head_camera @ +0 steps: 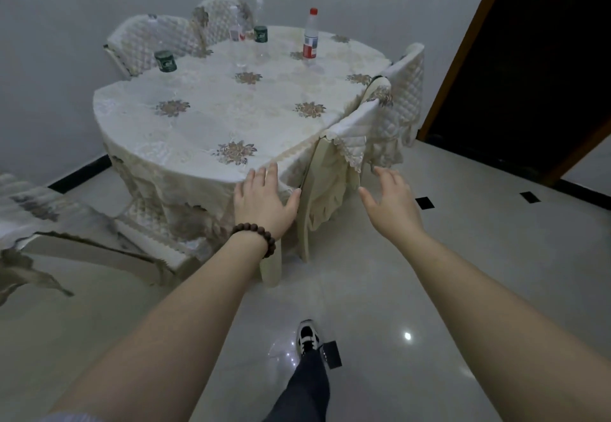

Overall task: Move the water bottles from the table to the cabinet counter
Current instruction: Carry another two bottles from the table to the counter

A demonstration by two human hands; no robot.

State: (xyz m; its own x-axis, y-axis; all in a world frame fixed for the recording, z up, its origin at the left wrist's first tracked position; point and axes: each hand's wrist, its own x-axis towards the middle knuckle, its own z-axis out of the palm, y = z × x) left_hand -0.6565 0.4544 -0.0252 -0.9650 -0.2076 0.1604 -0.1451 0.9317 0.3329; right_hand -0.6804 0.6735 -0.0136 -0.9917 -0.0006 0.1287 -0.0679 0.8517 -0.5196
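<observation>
Both hands reach forward, empty, fingers spread wide. The left hand (264, 202), with a bead bracelet (256, 235) on its wrist, is in front of the near edge of the round counter (205, 114), which is draped in a floral cloth; whether it touches the cloth cannot be told. The right hand (391, 202) hangs in the air just right of the near chair (334, 170), which is tucked against the counter's near right edge.

The bottles stand at the far side of the counter, well apart from both hands: a red-capped bottle (310, 35) with a red and white label at far right, and two clear bottles (236, 26) (259, 13) close together at far centre. A green can (260, 34) stands just right of the clear pair, and another can (165, 60) stands at the far left edge.

More covered chairs ring the counter. A shoe (308, 337) shows on the glossy tile floor (429, 273) below
</observation>
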